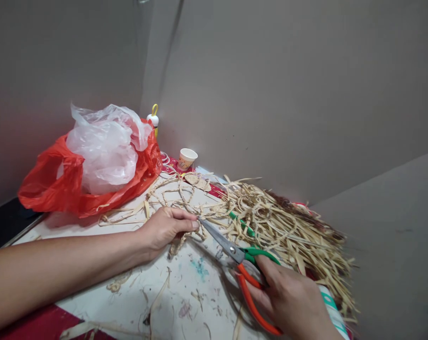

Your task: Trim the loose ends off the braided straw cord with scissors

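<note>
My left hand (pixel 171 229) pinches a braided straw cord (pixel 177 245) between thumb and fingers, over the white tabletop. Part of the cord hangs below the palm, and more of it seems to lie in loops behind the hand. In my right hand (pixel 288 293) is a pair of scissors (pixel 231 249) with one green and one orange handle. Their blades look nearly closed, and the tips meet the cord right at my left fingertips. Whether the blades have cut into it I cannot tell.
A large heap of dry straw strips (pixel 291 226) covers the right side of the table (pixel 129 307). At the back left sits a red plastic bag (pixel 54 174) with a clear bag (pixel 104 146) inside. A paper cup (pixel 186 159) and a yellow-topped bottle (pixel 153 119) stand near the wall.
</note>
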Motion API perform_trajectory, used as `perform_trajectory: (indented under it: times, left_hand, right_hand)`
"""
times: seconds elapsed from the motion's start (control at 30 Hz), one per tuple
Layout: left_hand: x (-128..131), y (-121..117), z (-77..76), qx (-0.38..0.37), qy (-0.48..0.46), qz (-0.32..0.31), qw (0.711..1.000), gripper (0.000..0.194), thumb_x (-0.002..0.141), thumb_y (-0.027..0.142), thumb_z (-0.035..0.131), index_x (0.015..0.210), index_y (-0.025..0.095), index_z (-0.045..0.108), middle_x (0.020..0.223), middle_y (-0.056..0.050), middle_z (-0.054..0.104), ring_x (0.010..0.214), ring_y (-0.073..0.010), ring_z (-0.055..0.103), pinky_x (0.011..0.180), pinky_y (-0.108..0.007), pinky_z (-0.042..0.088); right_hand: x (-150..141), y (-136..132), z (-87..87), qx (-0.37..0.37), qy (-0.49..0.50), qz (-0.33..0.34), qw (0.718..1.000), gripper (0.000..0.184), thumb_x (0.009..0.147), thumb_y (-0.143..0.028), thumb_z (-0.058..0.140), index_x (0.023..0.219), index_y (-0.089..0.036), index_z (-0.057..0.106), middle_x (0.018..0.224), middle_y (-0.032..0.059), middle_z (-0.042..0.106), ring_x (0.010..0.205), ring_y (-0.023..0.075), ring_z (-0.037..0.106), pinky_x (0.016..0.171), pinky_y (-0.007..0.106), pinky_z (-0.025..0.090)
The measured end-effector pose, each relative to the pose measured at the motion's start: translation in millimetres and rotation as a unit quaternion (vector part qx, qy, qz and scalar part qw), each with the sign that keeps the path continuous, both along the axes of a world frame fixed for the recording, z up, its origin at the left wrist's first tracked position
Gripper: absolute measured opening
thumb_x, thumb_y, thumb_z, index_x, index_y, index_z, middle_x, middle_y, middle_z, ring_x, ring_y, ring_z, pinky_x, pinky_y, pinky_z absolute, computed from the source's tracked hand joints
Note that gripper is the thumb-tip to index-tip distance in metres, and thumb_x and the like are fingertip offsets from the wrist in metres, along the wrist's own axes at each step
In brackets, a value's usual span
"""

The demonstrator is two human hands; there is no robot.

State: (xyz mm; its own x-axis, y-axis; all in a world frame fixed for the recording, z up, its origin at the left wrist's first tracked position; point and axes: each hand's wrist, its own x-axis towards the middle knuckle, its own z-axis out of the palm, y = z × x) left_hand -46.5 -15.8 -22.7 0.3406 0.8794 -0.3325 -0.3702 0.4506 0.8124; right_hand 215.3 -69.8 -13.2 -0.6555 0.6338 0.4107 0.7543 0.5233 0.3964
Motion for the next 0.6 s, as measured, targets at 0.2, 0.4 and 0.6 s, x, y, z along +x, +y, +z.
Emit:
perform_trajectory:
  times: [0.2, 0.4, 0.6]
  left_hand:
    - [0.6, -0.2, 2.1, -0.003, 0.006, 0.004, 1.0, 0.025, 0.053, 0.022, 0.08, 0.074, 0.012, 0.069, 0.063, -0.001, 0.062, 0.057, -0.0092, 0.052, 0.056, -0.023, 0.034]
    - [0.0, -0.4, 3.2, -0.002, -0.004, -0.004, 1.0, 0.026, 0.054, 0.023, 0.079, 0.076, 0.012, 0.069, 0.063, 0.0, 0.061, 0.055, -0.008, 0.05, 0.055, -0.022, 0.034]
    - [-1.6, 0.2, 4.1, 0.013, -0.038, -0.027, 0.999, 0.026, 0.058, 0.022, 0.078, 0.08, 0.014, 0.067, 0.063, 0.001, 0.06, 0.054, -0.0067, 0.051, 0.054, -0.021, 0.034]
  right_hand:
    - [1.4, -2.3, 1.4, 0.01, 0.01, -0.005, 1.0, 0.037, 0.09, -0.05, 0.039, 0.07, -0.02, 0.048, 0.048, -0.0027, 0.05, 0.038, 0.01, 0.047, 0.042, 0.023, 0.027]
    - [5.4, -3.9, -6.2, -0.037, 0.092, -0.025, 0.995, 0.035, 0.083, -0.052, 0.051, 0.067, -0.021, 0.05, 0.045, -0.0048, 0.048, 0.036, 0.0093, 0.045, 0.04, 0.022, 0.028]
    - [-8.7, -1.2, -6.3, -0.211, 0.415, -0.138, 0.874, 0.033, 0.072, -0.053, 0.063, 0.066, -0.021, 0.055, 0.052, -0.0026, 0.053, 0.045, 0.0109, 0.047, 0.044, 0.021, 0.038]
